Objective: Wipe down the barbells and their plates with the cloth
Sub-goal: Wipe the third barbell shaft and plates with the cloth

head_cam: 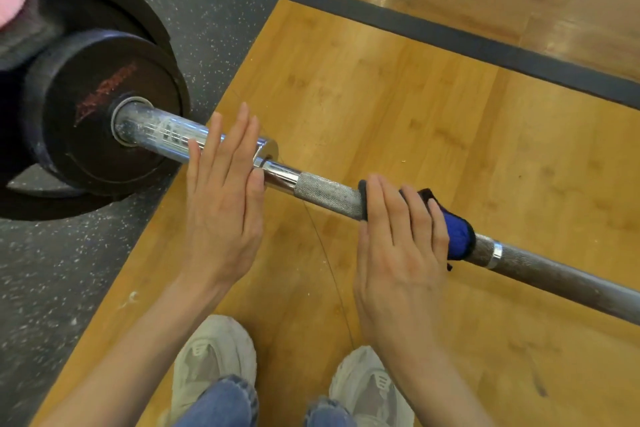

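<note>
A steel barbell (329,192) lies across the wooden platform, running from upper left to lower right. Black plates (100,107) sit on its left sleeve, the small one in front of a larger one. My left hand (225,198) lies flat with straight fingers on the sleeve's inner collar. My right hand (401,246) presses a blue cloth with a black edge (457,236) onto the knurled shaft, fingers straight over it. The cloth wraps round the bar under my palm.
Speckled black rubber flooring (52,281) lies under the plates at left. A dark border strip (450,35) crosses the wooden floor beyond the bar. My two pale sneakers (214,357) stand just below the bar. Something pink (12,5) shows at the top left edge.
</note>
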Demonstrator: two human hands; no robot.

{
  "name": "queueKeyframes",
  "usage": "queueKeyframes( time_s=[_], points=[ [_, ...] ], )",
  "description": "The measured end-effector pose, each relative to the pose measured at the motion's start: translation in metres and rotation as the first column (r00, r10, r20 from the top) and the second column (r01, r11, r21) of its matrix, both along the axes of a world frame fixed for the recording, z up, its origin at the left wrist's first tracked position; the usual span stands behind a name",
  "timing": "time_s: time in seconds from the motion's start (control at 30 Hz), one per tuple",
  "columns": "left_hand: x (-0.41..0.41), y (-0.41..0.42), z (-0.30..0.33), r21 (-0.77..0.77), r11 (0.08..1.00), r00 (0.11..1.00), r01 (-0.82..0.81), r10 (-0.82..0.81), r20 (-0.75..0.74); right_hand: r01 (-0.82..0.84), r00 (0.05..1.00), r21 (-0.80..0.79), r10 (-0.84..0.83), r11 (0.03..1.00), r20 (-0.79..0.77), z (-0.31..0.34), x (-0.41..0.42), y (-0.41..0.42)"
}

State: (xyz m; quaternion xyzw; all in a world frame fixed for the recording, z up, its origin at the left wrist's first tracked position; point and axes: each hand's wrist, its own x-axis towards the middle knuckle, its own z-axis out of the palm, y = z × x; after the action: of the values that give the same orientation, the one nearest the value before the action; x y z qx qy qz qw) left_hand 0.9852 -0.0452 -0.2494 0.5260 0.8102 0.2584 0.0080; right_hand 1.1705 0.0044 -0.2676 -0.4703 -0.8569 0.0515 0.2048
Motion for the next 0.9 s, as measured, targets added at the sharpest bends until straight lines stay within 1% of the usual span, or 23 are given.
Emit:
queueKeyframes(
  time_s=[0.1, 0.2, 0.3, 0.4, 0.43, 0.5, 0.57, 0.6, 0.67, 0.73, 0.77, 0.83, 0.9],
  points=[
    [0.0, -0.001, 0.002, -0.015, 1.0, 1.0, 0.013, -0.013, -0.012, -0.086, 0.996, 0.009, 0.086, 0.996, -0.039, -0.002, -0.036, -0.003],
    [-0.004, -0.002, 0.004, -0.038, 0.999, 0.999, 0.038, -0.039, -0.023, -0.163, 0.987, -0.011, 0.163, 0.987, -0.008, 0.001, -0.019, 0.003],
    [-0.012, -0.003, 0.004, -0.058, 0.994, 0.994, 0.088, -0.091, -0.056, -0.115, 0.993, -0.011, 0.115, 0.993, 0.003, 0.006, 0.005, 0.009],
    [-0.027, -0.003, 0.005, -0.098, 0.977, 0.974, 0.187, -0.198, -0.114, -0.068, 0.997, 0.004, 0.068, 0.998, -0.043, 0.003, -0.022, 0.007],
    [-0.031, -0.002, 0.005, -0.101, 0.974, 0.969, 0.205, -0.216, -0.117, -0.08, 0.995, 0.008, 0.081, 0.997, -0.055, 0.001, -0.035, 0.004],
    [-0.034, 0.0, 0.006, -0.088, 0.97, 0.965, 0.225, -0.235, -0.114, -0.163, 0.986, 0.035, 0.164, 0.986, -0.027, -0.003, -0.046, 0.003],
    [-0.036, 0.001, 0.004, -0.066, 0.969, 0.964, 0.238, -0.244, -0.106, -0.207, 0.978, 0.05, 0.207, 0.977, 0.01, -0.005, -0.031, 0.007],
    [-0.037, 0.001, 0.003, -0.055, 0.97, 0.965, 0.237, -0.242, -0.099, -0.189, 0.982, 0.049, 0.188, 0.981, 0.018, -0.005, -0.02, 0.007],
    [-0.04, 0.003, 0.002, -0.024, 0.971, 0.968, 0.237, -0.238, -0.085, -0.093, 0.996, 0.058, 0.092, 0.994, 0.023, -0.002, -0.005, 0.004],
    [-0.043, 0.009, 0.003, 0.004, 0.97, 0.968, 0.242, -0.241, -0.073, -0.012, 1.0, 0.062, 0.012, 0.998, -0.005, -0.003, -0.019, -0.003],
    [-0.045, 0.012, 0.002, 0.009, 0.968, 0.965, 0.252, -0.251, -0.069, 0.002, 1.0, 0.056, -0.002, 0.998, -0.014, -0.005, -0.034, -0.006],
    [-0.047, 0.013, 0.002, 0.001, 0.962, 0.96, 0.274, -0.273, -0.068, -0.034, 0.999, 0.038, 0.036, 0.999, -0.031, -0.006, -0.066, -0.014],
    [-0.05, 0.013, 0.002, -0.011, 0.954, 0.951, 0.301, -0.301, -0.077, -0.128, 0.992, 0.054, 0.129, 0.99, -0.017, -0.009, -0.073, -0.01]
  ],
)
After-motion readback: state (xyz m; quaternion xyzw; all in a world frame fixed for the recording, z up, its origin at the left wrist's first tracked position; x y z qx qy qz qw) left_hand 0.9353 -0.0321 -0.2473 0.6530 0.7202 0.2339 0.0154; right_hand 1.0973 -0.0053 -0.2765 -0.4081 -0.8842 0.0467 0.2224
